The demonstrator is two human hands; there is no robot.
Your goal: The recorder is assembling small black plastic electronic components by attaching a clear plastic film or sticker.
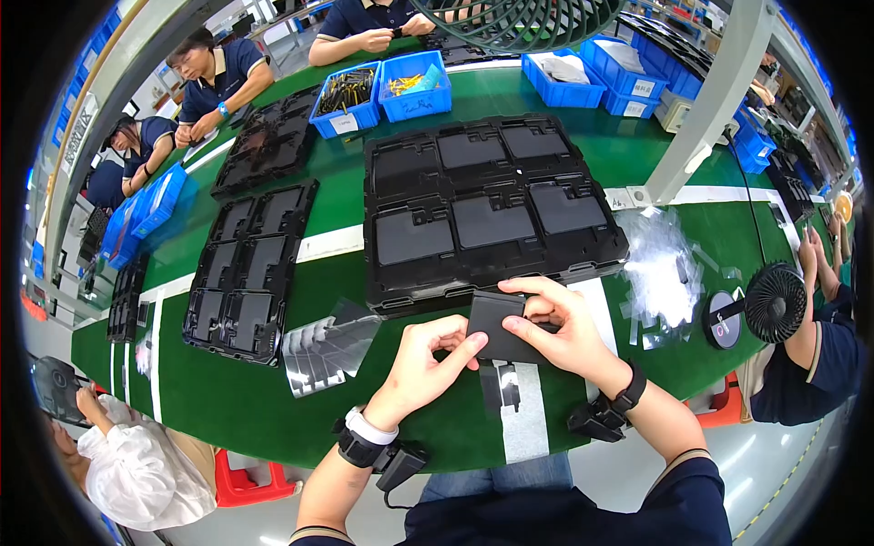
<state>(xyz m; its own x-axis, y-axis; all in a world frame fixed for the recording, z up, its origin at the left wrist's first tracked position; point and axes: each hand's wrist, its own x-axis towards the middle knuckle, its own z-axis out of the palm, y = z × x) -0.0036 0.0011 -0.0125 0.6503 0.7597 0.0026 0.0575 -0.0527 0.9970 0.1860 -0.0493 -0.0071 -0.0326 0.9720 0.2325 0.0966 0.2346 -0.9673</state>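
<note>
Just below the middle of the frame, both hands hold a flat black panel (499,329) above the green bench (273,400). The left hand (421,364) pinches its lower left edge with narrow fingers; the right hand (566,329) has its fingers curled over the panel's right side. Just above it lies a large black tray (487,214) with six pockets. Shiny film sheets (323,353) lie to the left of the hands.

Matt black plastic panel (499,326), glossy film strips (328,353)
</note>
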